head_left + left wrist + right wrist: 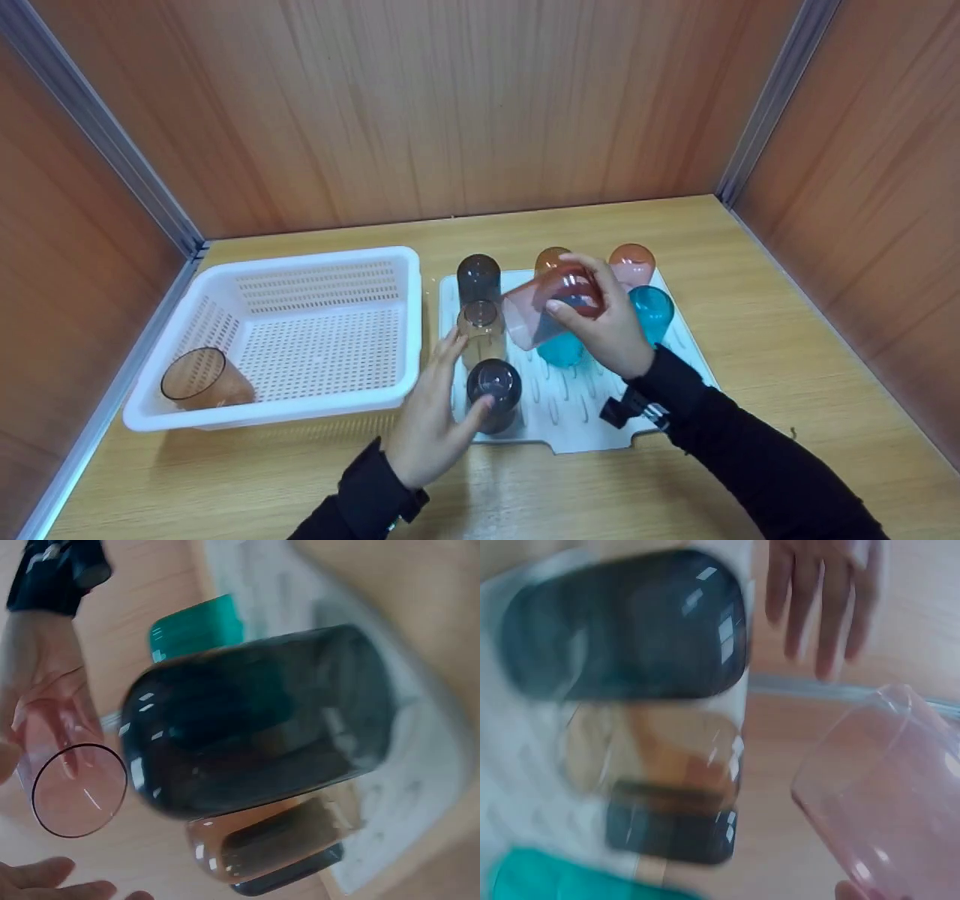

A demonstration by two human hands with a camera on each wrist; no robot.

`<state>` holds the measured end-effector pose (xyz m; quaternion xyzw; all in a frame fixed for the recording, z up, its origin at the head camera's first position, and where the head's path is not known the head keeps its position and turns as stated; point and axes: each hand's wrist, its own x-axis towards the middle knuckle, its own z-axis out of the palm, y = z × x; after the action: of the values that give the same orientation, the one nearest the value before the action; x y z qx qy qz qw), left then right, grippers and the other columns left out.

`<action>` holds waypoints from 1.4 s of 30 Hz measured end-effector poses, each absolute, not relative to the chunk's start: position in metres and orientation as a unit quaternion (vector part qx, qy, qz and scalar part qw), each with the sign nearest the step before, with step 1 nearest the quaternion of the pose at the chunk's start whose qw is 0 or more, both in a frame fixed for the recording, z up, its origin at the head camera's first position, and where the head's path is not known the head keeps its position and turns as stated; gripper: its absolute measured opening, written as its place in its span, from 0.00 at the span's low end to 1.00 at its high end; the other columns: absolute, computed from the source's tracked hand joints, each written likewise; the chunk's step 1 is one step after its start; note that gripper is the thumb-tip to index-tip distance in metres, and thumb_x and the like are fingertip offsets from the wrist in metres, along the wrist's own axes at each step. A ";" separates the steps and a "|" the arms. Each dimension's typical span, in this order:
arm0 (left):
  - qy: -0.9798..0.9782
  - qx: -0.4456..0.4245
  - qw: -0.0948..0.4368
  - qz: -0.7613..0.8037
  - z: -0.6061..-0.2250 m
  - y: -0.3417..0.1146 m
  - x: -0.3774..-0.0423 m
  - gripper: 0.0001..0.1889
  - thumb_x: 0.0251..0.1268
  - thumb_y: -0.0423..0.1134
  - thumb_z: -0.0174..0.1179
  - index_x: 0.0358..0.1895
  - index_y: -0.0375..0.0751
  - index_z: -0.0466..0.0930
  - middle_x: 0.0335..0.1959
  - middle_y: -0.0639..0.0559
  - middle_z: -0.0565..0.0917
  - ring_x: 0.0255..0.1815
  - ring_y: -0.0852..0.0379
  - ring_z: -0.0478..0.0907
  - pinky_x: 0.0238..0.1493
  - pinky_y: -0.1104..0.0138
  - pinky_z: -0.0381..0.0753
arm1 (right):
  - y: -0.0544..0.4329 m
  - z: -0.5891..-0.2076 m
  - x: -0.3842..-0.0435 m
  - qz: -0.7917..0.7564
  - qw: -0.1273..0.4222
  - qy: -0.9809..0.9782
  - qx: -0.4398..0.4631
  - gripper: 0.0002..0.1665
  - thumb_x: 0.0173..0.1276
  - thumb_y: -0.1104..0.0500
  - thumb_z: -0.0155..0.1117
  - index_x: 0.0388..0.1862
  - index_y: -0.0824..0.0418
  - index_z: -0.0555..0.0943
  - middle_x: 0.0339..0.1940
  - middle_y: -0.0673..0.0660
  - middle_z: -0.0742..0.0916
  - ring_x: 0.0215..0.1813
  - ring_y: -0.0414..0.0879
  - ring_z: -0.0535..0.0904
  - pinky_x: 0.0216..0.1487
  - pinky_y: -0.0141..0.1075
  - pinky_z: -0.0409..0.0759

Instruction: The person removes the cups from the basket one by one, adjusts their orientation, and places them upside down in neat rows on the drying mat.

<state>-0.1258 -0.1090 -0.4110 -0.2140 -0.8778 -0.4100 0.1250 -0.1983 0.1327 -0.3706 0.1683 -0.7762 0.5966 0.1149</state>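
Observation:
My right hand point(615, 330) grips a pink glass point(527, 319) round its base end. The glass is tipped on its side above the white drying tray point(585, 439), its mouth toward the left. My left hand point(433, 424) has its fingers extended and thumb spread beside a dark grey glass point(495, 397) at the tray's front left. Behind that one, an amber glass point(481, 341) and another dark glass point(478, 277) stand upside down in a row. Two turquoise glasses, one in the middle point(561, 352) and one at the right point(652, 306), are also upside down.
A white perforated basket point(415, 330) sits on the left, with a brown glass point(214, 384) leaning in its front left corner. At the tray's back stand an orange glass point(551, 256) and a pink-orange one point(632, 261). Wood panels enclose the table on three sides.

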 end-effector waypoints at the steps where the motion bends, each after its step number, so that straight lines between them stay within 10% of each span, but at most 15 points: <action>1: -0.888 -0.211 0.125 -0.389 -0.417 -0.110 -0.124 0.43 0.64 0.47 0.65 0.76 0.37 0.53 0.79 0.39 0.52 0.79 0.41 0.52 0.74 0.44 0.57 | 0.137 -0.372 -0.198 0.580 0.124 -0.787 0.169 0.33 0.63 0.62 0.70 0.66 0.56 0.70 0.62 0.57 0.77 0.58 0.50 0.74 0.52 0.44 0.84; 12: -0.946 -0.186 0.036 -0.263 -0.457 -0.121 -0.128 0.56 0.53 0.62 0.66 0.76 0.29 0.50 0.78 0.31 0.48 0.78 0.31 0.45 0.72 0.40 0.58 | 0.164 -0.391 -0.184 0.415 0.193 -0.863 0.214 0.30 0.57 0.60 0.75 0.59 0.53 0.77 0.57 0.57 0.76 0.56 0.49 0.74 0.54 0.51 0.83; 20: -0.966 -0.174 -0.061 -0.184 -0.469 -0.125 -0.132 0.61 0.47 0.70 0.65 0.76 0.32 0.51 0.79 0.32 0.47 0.79 0.30 0.41 0.76 0.39 0.42 | 0.168 -0.403 -0.175 0.327 0.199 -0.891 0.245 0.30 0.55 0.56 0.77 0.57 0.52 0.79 0.53 0.57 0.77 0.50 0.48 0.77 0.50 0.45 0.85; 42: -0.962 -0.151 -0.155 -0.165 -0.468 -0.124 -0.136 0.62 0.44 0.68 0.68 0.76 0.31 0.52 0.78 0.31 0.51 0.76 0.27 0.50 0.67 0.41 0.68 | 0.161 -0.440 -0.169 0.201 0.116 -0.940 0.250 0.27 0.55 0.51 0.72 0.56 0.48 0.79 0.49 0.55 0.77 0.44 0.46 0.72 0.39 0.35 0.78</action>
<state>-0.1364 -0.1239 -0.4680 -0.1514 -0.9623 -0.1646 -0.1550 -0.1691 0.1611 -0.4402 0.2505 -0.9399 0.2005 0.1165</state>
